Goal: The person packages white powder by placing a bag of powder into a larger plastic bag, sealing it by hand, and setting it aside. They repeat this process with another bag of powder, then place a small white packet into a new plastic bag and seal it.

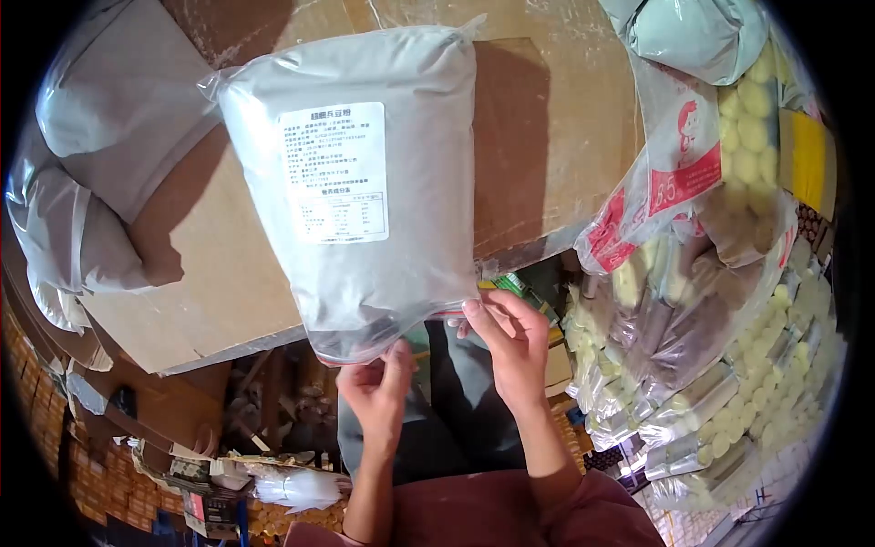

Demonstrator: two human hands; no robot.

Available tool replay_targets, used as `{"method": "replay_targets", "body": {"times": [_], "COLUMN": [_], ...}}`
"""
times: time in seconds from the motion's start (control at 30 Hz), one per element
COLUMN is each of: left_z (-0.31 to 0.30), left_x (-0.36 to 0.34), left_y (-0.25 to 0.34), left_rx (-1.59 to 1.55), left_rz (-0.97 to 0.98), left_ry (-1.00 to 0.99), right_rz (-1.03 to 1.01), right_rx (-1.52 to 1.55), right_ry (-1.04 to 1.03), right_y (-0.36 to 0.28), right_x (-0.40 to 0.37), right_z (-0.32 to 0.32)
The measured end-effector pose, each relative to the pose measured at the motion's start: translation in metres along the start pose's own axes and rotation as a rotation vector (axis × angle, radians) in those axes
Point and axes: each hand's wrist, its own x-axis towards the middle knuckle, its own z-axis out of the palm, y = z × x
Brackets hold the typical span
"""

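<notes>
"Where was the bag?"

"The grey powder bag (365, 182) lay on the cardboard box (210, 273), just beyond my fingertips. My left hand (375, 392) and right hand (510, 342) both pinched its near edge."

"Which step?"

"Positioning it, I reckon. The next move called for a firm, level grip."

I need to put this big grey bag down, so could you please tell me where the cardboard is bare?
Bare cardboard shows left of the grey bag, up to the stacked grey sacks, and a second strip lies right of it, before the red-printed plastic bag. The right side is crowded with packs of yellow pieces.
</notes>
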Motion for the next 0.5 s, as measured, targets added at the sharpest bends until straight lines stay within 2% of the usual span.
{"method": "replay_targets", "body": {"times": [0.07, 0.17, 0.27, 0.3, 0.4, 0.43, 0.5], "left_z": [0.011, 0.019, 0.033, 0.045, 0.048, 0.057, 0.059], "left_x": [-0.004, 0.0, 0.004, 0.005, 0.007, 0.006, 0.001], "left_y": [0.002, 0.002, 0.002, 0.006, 0.01, 0.017, 0.019], "left_rx": [-0.053, -0.198, -0.376, -0.287, -0.179, -0.13, -0.135], "left_rz": [0.032, 0.086, 0.045, 0.089, 0.036, -0.002, -0.02], "left_ry": [-0.056, -0.2, -0.179, -0.084, -0.094, -0.014, -0.005], "right_rz": [0.016, 0.177, 0.257, 0.304, 0.344, 0.331, 0.317], "right_rx": [0.012, 0.101, 0.134, 0.176, 0.145, 0.135, 0.096], "right_ry": [0.015, -0.009, -0.053, -0.053, -0.072, -0.081, -0.104], "right_y": [-0.006, -0.015, -0.02, -0.022, -0.026, -0.027, -0.028], "right_x": [-0.001, 0.002, 0.005, 0.007, 0.011, 0.011, 0.01], "right_z": [0.001, -0.005, -0.012, -0.015, -0.018, -0.02, -0.022]}}
